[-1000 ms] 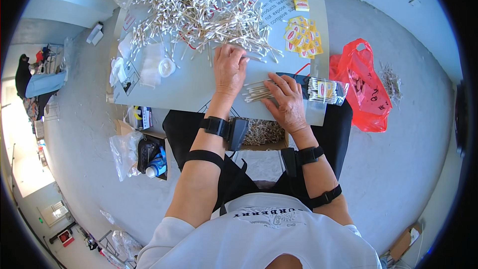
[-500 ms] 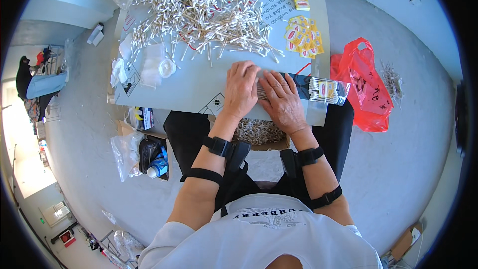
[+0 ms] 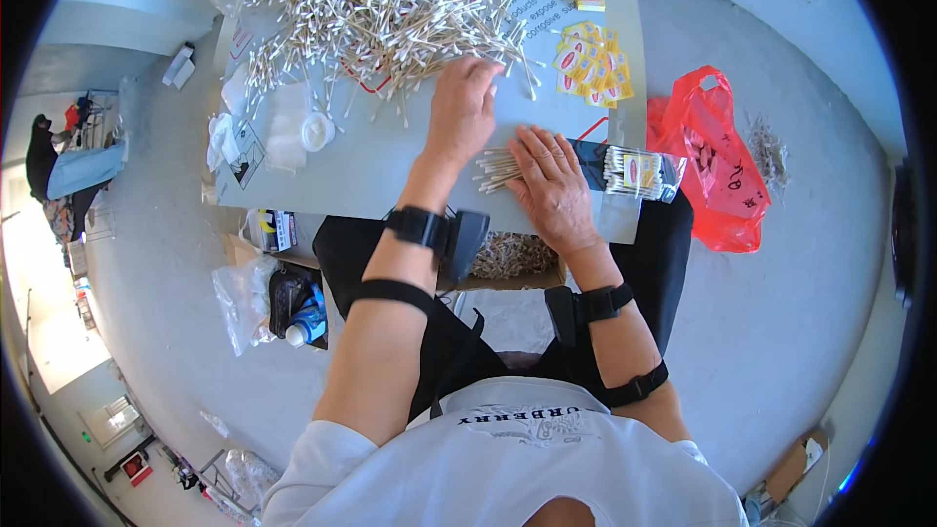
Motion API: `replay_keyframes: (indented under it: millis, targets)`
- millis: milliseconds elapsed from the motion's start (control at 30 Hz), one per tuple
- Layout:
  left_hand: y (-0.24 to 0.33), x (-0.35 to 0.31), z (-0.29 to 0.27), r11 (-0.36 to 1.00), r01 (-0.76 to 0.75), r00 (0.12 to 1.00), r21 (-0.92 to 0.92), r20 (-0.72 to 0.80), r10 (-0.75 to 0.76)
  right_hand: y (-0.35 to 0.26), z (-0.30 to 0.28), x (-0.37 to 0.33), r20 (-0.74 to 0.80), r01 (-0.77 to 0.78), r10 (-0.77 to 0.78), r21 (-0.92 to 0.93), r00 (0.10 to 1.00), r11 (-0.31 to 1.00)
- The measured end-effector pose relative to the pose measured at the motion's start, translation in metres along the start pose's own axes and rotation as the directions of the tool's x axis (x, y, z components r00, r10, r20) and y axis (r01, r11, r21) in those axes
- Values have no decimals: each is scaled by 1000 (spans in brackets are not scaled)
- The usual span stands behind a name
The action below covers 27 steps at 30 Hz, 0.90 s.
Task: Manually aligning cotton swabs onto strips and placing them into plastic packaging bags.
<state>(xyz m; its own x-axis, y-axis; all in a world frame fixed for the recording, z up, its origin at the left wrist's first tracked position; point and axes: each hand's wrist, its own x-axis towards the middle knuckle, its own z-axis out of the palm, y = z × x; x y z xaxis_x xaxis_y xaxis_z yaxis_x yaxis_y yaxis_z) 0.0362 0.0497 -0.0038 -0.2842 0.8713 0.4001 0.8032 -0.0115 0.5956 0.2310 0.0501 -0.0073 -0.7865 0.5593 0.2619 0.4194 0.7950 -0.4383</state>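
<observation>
From here I see the right hand just right of the frame's centre, fingers stretched out and laid flat over a small bundle of thin white-tipped cotton swabs, covering them without clenching. Their tips poke out left of the thumb side; the rest is hidden under the palm. The left hand, upper centre, has its fingers bent at the lower edge of a big loose heap of white cotton swabs; I can't tell whether it grasps any. A clear plastic packet of swabs lies right of the right hand.
</observation>
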Motion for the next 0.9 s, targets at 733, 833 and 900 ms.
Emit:
replay_keyframes:
  millis: [733, 833, 900]
  targets:
    - [53, -70, 4, 843, 253, 942, -476, -79, -327, 2, 14, 3, -89, -41, 672, 984, 735, 174]
    - [63, -75, 1, 978, 84, 988, 188, 112, -107, 7, 7, -4, -134, -82, 656, 954, 743, 288]
    - [74, -87, -1, 964, 94, 962, 248, 228, -152, 9, 5, -8, -176, -117, 615, 906, 769, 406]
